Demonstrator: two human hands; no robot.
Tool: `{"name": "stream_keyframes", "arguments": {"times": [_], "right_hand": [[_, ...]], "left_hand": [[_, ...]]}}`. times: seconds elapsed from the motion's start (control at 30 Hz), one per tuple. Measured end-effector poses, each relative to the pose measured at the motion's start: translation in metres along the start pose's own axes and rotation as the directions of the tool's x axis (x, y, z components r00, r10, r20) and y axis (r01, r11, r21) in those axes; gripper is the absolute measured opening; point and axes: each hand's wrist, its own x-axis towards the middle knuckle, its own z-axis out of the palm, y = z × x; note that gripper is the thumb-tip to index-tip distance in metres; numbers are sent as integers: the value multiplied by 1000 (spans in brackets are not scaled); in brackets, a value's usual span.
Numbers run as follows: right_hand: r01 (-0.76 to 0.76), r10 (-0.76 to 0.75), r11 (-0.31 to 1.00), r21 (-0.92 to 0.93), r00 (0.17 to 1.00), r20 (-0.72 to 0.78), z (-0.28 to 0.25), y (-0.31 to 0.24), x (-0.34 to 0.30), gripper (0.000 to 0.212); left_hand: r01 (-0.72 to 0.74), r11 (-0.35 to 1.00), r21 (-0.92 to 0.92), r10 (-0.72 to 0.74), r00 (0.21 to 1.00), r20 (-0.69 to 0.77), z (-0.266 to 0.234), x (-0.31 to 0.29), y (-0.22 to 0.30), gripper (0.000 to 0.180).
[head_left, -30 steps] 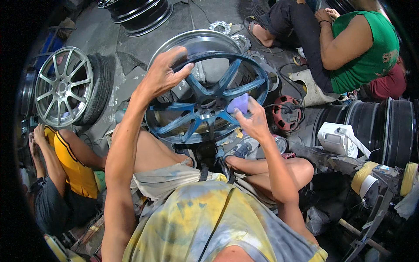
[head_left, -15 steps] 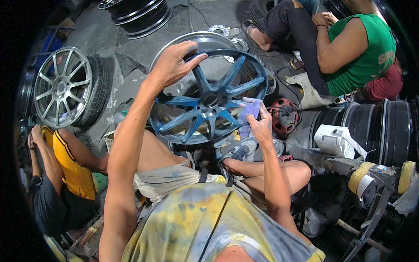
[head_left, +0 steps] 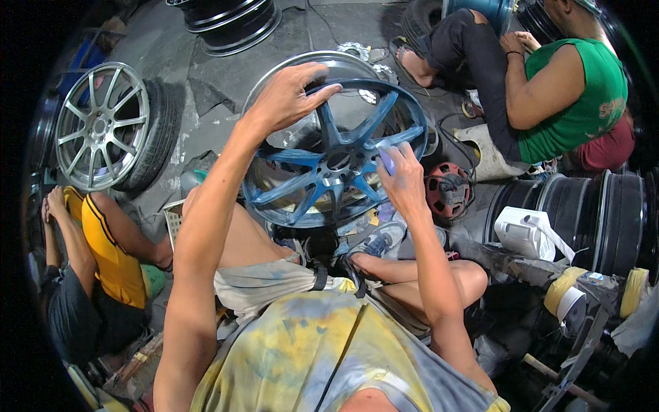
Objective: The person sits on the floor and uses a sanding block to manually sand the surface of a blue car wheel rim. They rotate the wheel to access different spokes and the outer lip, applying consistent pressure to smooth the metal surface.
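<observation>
A blue multi-spoke alloy wheel rim [head_left: 302, 161] with hazy, dusty-looking paint is tilted up in front of my legs. My left hand [head_left: 292, 96] grips its far upper-left edge, thumb on the lip and fingers curled over. In my right hand [head_left: 403, 177] is a small purple sanding sheet [head_left: 388, 163], pinched and pressed against a right-hand spoke near the hub. My fingers hide part of the sheet. Greyish dust marks the fingers of both hands.
A silver wheel [head_left: 101, 126] leans by a tyre at left. Near it sits a person in yellow shorts [head_left: 113, 250]; another in a green top [head_left: 570, 96] sits at right. A red cable reel [head_left: 447, 191], stacked barrels [head_left: 570, 196] and a white box [head_left: 523, 232] stand right.
My right hand has moved slightly up and inward, bringing the purple sanding sheet from the outer part of the spoke toward the hub. My left hand keeps its hold on the rim edge.
</observation>
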Motion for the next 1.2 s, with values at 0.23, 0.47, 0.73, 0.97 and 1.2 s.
{"name": "stream_keyframes", "arguments": {"times": [0.23, 0.47, 0.73, 0.97, 1.2], "right_hand": [[140, -111, 982, -124, 970, 214, 1, 15, 12, 26], [255, -221, 957, -136, 948, 228, 8, 17, 24, 19], [269, -209, 942, -200, 939, 275, 11, 20, 34, 15], [293, -254, 934, -206, 947, 198, 7, 23, 22, 15], [291, -242, 922, -255, 948, 207, 5, 20, 16, 13]], "left_hand": [[-62, 997, 36, 63, 997, -37, 3, -1, -9, 36], [-60, 996, 65, 64, 996, -58, 12, -3, -15, 35], [-84, 993, 82, 90, 993, -71, 14, -1, -12, 34], [-85, 991, 103, 91, 995, -46, 15, 1, -12, 35], [-34, 989, 147, 40, 999, -35, 15, 1, -10, 37]]}}
